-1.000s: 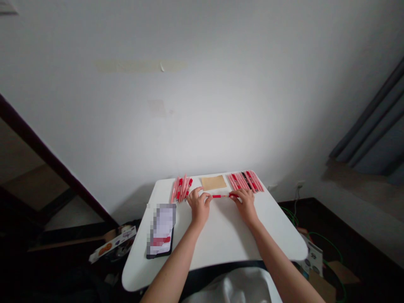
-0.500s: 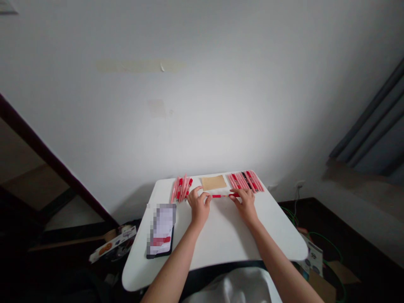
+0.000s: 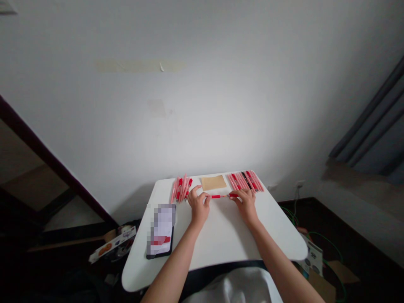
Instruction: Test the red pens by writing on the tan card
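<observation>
A red and pink pen (image 3: 221, 196) lies crosswise over the white table (image 3: 221, 240), held at both ends. My left hand (image 3: 198, 206) pinches its left end. My right hand (image 3: 245, 203) pinches its right end, fingers curled. A bunch of similar red and pink pens (image 3: 181, 188) lies at the back left of the table, just beyond my left hand. A row of several more pens (image 3: 245, 181), one of them black, lies at the back right, just beyond my right hand. Between the two groups sits a tan card (image 3: 213, 182).
A phone (image 3: 161, 230) with a lit screen lies at the table's left edge. On the floor, a printed box (image 3: 112, 244) sits at left; green cables (image 3: 318, 242) and cardboard (image 3: 322, 286) are at right. A white wall stands right behind the table, with a grey curtain (image 3: 375, 134) at right.
</observation>
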Motion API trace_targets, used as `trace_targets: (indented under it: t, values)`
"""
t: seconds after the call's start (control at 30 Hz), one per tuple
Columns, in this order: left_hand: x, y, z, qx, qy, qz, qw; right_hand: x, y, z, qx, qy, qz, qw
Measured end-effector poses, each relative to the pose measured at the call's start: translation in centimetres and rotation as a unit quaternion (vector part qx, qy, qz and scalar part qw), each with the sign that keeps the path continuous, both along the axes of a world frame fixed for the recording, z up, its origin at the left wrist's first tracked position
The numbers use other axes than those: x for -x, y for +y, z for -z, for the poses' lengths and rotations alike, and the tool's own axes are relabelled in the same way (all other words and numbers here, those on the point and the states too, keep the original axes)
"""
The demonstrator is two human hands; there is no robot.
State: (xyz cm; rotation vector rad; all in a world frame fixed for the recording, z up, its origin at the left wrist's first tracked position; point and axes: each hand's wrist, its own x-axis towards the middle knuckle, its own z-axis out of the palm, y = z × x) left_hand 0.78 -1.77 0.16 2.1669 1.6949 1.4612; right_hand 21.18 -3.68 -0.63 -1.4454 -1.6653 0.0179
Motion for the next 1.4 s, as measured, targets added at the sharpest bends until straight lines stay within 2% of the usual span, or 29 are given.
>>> trace_targets:
  t: [0.33, 0.5, 0.7, 0.93, 1.0, 1.07, 1.2, 1.3, 1.4]
  values:
    - [-0.1, -0.1, -0.1, 0.019, 0.012, -0.022, 1.0, 0.2, 0.1, 0.1, -0.008, 0.012, -0.005, 1.0]
    - [-0.2, -0.3, -0.2, 0.044, 0.017, -0.035, 0.998, 0.0, 0.3, 0.4, -0.019, 0.04, -0.029, 0.999]
    - [-0.2, -0.3, -0.3, 0.055, 0.017, -0.042, 0.997, -0.1, 0.5, 0.6, -0.029, 0.158, -0.054, 0.986]
    - [-0.3, -0.4, -0.4, 0.048, 0.026, -0.039, 0.998, 0.2, 0.4, 0.0, -0.005, 0.301, -0.071, 0.951]
    - [-0.3, -0.5, -0.4, 0.05, 0.027, -0.03, 0.998, 0.3, 0.5, 0.0, 0.018, 0.361, -0.098, 0.927]
    - [-0.3, -0.6, -0.4, 0.049, 0.028, -0.015, 0.998, 0.4, 0.6, 0.0, 0.043, 0.442, -0.137, 0.885]
    - [-0.4, -0.7, -0.7, 0.045, 0.032, 0.018, 0.998, 1.0, 0.5, -0.2, 0.063, 0.57, -0.211, 0.792]
    - [-0.5, -1.0, -1.0, 0.046, 0.041, 0.048, 0.997, 1.4, 0.2, -0.8, 0.108, 0.643, -0.28, 0.705]
    - [-0.7, -1.3, -1.2, 0.05, 0.049, 0.072, 0.995, 1.5, -0.1, -1.3, 0.133, 0.701, -0.305, 0.631]
